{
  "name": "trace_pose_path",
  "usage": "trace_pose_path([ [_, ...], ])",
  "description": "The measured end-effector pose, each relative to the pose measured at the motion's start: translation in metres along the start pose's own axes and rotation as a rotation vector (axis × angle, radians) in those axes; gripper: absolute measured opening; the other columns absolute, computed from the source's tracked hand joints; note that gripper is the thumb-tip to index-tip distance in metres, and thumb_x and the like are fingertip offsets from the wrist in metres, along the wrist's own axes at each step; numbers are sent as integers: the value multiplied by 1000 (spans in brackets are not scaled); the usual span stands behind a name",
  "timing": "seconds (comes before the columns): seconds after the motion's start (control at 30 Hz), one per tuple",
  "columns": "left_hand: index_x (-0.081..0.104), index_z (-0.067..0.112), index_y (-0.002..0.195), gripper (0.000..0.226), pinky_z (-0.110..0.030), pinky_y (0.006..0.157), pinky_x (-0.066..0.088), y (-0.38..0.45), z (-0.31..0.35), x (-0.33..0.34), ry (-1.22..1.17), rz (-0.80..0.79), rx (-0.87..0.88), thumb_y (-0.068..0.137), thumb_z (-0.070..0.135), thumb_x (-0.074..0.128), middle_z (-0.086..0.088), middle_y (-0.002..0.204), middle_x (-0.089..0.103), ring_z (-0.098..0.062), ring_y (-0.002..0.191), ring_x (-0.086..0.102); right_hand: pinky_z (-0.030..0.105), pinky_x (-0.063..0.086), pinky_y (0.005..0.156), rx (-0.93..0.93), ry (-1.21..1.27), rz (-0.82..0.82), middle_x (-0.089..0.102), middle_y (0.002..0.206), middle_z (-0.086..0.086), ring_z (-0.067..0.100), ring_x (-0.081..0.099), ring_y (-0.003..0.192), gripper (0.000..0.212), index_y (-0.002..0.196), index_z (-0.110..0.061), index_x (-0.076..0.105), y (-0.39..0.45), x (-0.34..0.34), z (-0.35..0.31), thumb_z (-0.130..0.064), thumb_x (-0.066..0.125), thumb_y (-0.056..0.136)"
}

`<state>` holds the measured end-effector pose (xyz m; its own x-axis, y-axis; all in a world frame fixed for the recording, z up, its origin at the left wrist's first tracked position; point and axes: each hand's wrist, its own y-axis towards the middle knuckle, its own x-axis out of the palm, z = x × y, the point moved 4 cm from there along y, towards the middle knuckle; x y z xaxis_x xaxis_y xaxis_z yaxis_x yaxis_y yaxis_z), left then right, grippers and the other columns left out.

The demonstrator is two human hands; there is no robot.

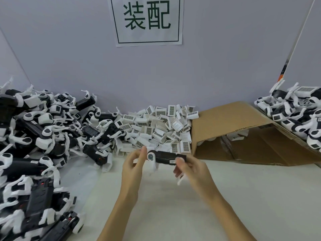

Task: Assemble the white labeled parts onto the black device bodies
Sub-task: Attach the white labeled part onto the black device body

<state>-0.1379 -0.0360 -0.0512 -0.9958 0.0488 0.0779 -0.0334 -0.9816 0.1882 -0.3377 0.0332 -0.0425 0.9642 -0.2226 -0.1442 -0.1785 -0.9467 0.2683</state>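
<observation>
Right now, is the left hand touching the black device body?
Touching. The head view shows the left hand with its fingertips pinching the left end of the black device body, beside its white round cap.

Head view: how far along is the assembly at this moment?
Looks done: units carrying white labeled parts heaped at right. In hand: left hand and right hand grip one black device body. Left: a big heap of black bodies at left and loose white labeled parts by the wall.

Pale grey wall (225, 58) with a green-lettered paper sign (147, 21) above a white tabletop (243, 197).
</observation>
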Motion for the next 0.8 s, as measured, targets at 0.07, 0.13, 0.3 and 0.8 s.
trace_pose_path([
  [0.07, 70, 13, 105, 72, -39, 94, 48, -1, -3, 5, -107, -155, -123, 82, 80, 68, 2, 98, 78, -9, 90, 72, 38, 55, 64, 188, 176, -43, 74, 81, 17, 28, 70, 71, 57, 87, -24, 81, 0, 1, -1, -78, 68, 78],
  [0.13, 62, 1, 128, 89, -45, 95, 56, -5, -3, 14, -145, -266, -213, 85, 79, 63, -18, 109, 80, -33, 97, 79, 34, 54, 58, 299, 213, -28, 73, 79, 20, 28, 69, 68, 64, 90, -17, 82, 0, 1, 3, -79, 72, 78],
  [0.3, 63, 6, 131, 71, -43, 79, 60, -8, -6, 20, -91, -320, -280, 96, 67, 61, -29, 98, 78, -43, 78, 75, 32, 56, 54, 487, 315, 76, 77, 92, 26, 28, 72, 67, 81, 105, -5, 77, 0, 1, 14, -76, 72, 67],
  [0.8, 74, 12, 120, 76, -37, 85, 58, -1, -12, 11, -41, -217, -186, 70, 69, 81, -4, 108, 82, -24, 98, 79, 50, 56, 102, 165, 79, -140, 77, 114, -3, 16, 71, 108, 44, 125, -34, 71, 0, 11, 8, -54, 78, 87],
])
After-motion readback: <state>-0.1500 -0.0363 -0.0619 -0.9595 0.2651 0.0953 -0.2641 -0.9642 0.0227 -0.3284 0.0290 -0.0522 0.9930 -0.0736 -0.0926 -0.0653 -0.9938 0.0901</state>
